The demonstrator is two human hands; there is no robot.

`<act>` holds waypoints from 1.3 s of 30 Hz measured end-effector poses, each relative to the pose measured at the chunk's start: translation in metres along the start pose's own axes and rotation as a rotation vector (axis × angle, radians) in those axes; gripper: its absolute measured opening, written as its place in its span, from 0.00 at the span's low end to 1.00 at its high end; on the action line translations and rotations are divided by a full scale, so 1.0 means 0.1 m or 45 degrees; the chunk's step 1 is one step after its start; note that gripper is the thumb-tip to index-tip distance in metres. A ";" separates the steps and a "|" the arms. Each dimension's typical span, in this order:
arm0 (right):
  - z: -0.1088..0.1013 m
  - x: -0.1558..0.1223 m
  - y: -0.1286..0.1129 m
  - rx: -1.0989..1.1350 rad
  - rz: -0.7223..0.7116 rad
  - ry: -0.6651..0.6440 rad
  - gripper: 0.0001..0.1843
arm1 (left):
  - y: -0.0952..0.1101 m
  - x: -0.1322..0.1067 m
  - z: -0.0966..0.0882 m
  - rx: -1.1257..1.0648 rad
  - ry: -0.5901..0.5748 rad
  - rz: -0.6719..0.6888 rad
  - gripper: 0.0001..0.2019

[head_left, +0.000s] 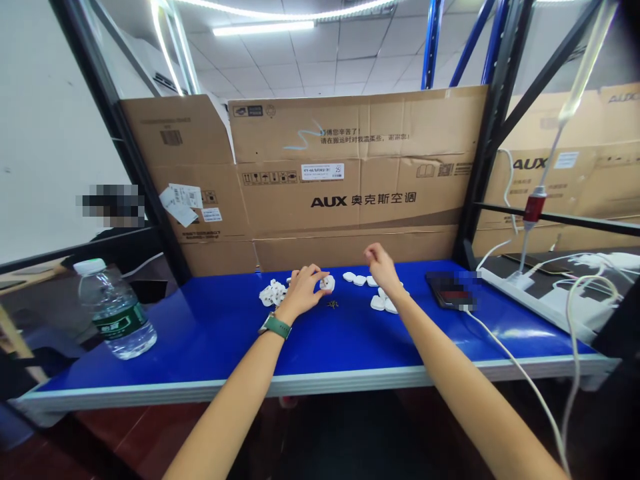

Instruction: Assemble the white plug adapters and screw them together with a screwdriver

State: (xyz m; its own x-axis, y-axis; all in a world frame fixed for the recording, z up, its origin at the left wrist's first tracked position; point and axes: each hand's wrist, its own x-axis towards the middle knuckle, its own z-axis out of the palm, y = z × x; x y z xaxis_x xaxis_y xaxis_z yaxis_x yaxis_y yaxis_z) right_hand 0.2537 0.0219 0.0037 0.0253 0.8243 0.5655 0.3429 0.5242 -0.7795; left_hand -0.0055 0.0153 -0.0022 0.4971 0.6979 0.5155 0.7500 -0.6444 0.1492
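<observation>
My left hand [303,290], with a green watch strap [278,325] at the wrist, pinches a small white plastic piece [328,283] between thumb and fingers over the blue tabletop. Small brass-coloured bits are visible on the piece's face. My right hand [381,264] is raised a little to the right, its fingers curled together; what they hold, if anything, is hidden. Beside my left hand lies a pile of white plastic parts [271,293]. Several small dark metal pieces [333,305] lie between the hands. White rounded pieces [359,281] sit near my right hand, and more white pieces [379,303] are partly behind my right forearm.
A water bottle [117,313] stands at the left. On the right lie a dark phone [450,291] with a white cable [515,363] and a white power strip [537,303]. Cardboard [360,233] walls the back. Another person [113,210] is beyond the left post.
</observation>
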 end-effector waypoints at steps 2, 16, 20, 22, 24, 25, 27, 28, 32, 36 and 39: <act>0.03 -0.03 0.03 -0.513 0.078 -0.078 0.07 | -0.04 0.02 0.08 0.073 -0.051 -0.005 0.20; 0.36 -0.14 -0.06 -1.420 0.198 -0.413 0.15 | -0.38 -0.02 0.00 0.250 0.059 -0.365 0.18; 0.31 -0.20 -0.13 -1.365 0.116 -0.421 0.16 | -0.49 -0.06 0.02 0.277 0.022 -0.345 0.15; 0.28 -0.21 -0.13 -1.317 0.097 -0.416 0.17 | -0.51 -0.07 0.05 0.284 0.009 -0.306 0.15; 0.26 -0.21 -0.10 -1.278 0.109 -0.444 0.18 | -0.53 -0.07 0.08 0.290 -0.010 -0.273 0.15; 0.25 -0.20 -0.08 -1.266 0.120 -0.471 0.18 | -0.54 -0.07 0.09 0.292 -0.024 -0.261 0.16; 0.25 -0.19 -0.04 -1.258 0.130 -0.519 0.15 | -0.57 -0.07 0.10 0.309 -0.048 -0.243 0.17; 0.25 -0.18 -0.03 -1.254 0.127 -0.531 0.15 | -0.58 -0.08 0.10 0.324 -0.055 -0.234 0.18; 0.23 -0.18 -0.01 -1.217 0.092 -0.554 0.16 | -0.60 -0.08 0.10 0.371 -0.054 -0.204 0.19; 0.19 -0.18 0.02 -1.128 0.005 -0.662 0.23 | -0.57 -0.06 0.10 0.374 -0.055 -0.197 0.17; 0.18 -0.17 0.06 -1.051 -0.027 -0.764 0.29 | -0.54 -0.05 0.11 0.388 -0.045 -0.183 0.14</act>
State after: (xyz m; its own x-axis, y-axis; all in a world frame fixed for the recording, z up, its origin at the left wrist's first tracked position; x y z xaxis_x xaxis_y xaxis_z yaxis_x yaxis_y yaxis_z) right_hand 0.2389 0.0147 -0.0160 -0.3854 0.9066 0.1718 0.8838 0.4162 -0.2136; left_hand -0.0433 0.0497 -0.0220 0.3874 0.7889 0.4771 0.9069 -0.4191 -0.0435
